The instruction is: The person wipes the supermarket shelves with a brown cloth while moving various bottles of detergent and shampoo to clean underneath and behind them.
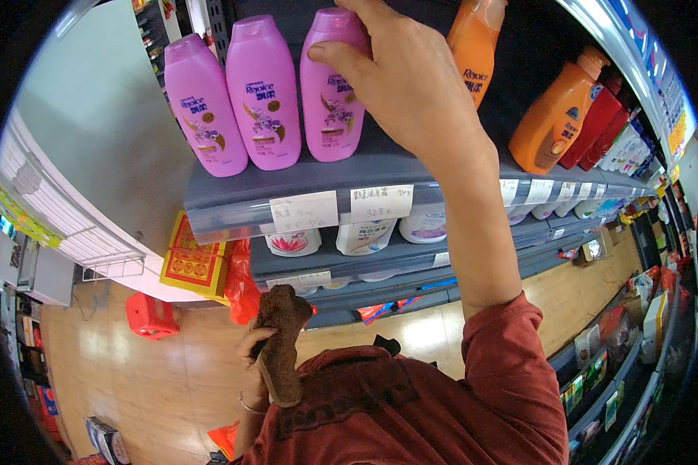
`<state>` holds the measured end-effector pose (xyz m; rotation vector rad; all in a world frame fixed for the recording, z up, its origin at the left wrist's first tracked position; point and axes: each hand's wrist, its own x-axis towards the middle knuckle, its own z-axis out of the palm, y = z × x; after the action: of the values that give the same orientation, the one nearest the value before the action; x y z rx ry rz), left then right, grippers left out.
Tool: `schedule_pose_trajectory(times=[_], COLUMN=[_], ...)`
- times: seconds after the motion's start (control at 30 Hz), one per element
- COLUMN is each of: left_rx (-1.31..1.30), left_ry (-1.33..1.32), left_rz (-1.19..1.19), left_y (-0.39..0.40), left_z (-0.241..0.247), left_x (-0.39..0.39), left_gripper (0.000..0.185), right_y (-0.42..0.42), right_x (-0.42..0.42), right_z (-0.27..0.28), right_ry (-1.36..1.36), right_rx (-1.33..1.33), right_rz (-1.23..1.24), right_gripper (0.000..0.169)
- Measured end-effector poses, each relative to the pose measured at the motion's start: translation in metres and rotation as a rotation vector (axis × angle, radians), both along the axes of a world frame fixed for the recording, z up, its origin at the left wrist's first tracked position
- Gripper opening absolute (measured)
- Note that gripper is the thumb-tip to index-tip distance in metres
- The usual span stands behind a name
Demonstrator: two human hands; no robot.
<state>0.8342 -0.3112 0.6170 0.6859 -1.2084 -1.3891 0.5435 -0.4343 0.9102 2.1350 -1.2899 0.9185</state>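
Note:
My right hand (pixel 404 75) reaches up to the dark shelf (pixel 227 192) and has its thumb and fingers around the upper part of a pink Rejoice shampoo bottle (pixel 331 131). That bottle stands upright on the shelf; its far side is hidden. Just left of it are a second pink bottle (pixel 264 99) and a third pink bottle (pixel 206 116), side by side. To the right of the hand stand an orange bottle (pixel 474 52) and an orange pump bottle (pixel 549 122). Low in front of my body, my left hand (pixel 256 354) holds a bunched brown cloth (pixel 282 343).
Handwritten price tags (pixel 381 201) line the shelf edge, with white bottles (pixel 366 237) on the tier below. A yellow and red box (pixel 196 261) and a red plastic bag (pixel 242 285) lie beside the shelf end. A red stool (pixel 151 315) stands on the floor.

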Motion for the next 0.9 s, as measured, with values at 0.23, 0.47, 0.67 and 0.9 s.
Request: schedule_pose_trajectory(times=[0.23,0.47,0.67,0.9], left_rx=[0.219,0.009,0.081,0.112], left_ry=[-0.017,-0.023,0.023,-0.052], left_rz=[-0.010,0.032,-0.045,-0.056], left_y=[0.007,0.002,0.005,0.007], left_z=[0.011,-0.015,-0.005,-0.017], left_x=[0.001,-0.005,-0.012,0.003], left_gripper=[0.023,0.026,0.026,0.026], right_y=[0.035,0.063,0.051,0.035], right_x=[0.030,-0.061,-0.086,-0.066], right_z=[0.005,-0.040,-0.070,-0.080], right_ry=[-0.515,-0.611,-0.955,-0.831], right_rx=[0.120,-0.468,0.221,0.152], right_rz=[-0.224,-0.083,0.160,0.049], right_gripper=[0.037,0.046,0.064,0.062])
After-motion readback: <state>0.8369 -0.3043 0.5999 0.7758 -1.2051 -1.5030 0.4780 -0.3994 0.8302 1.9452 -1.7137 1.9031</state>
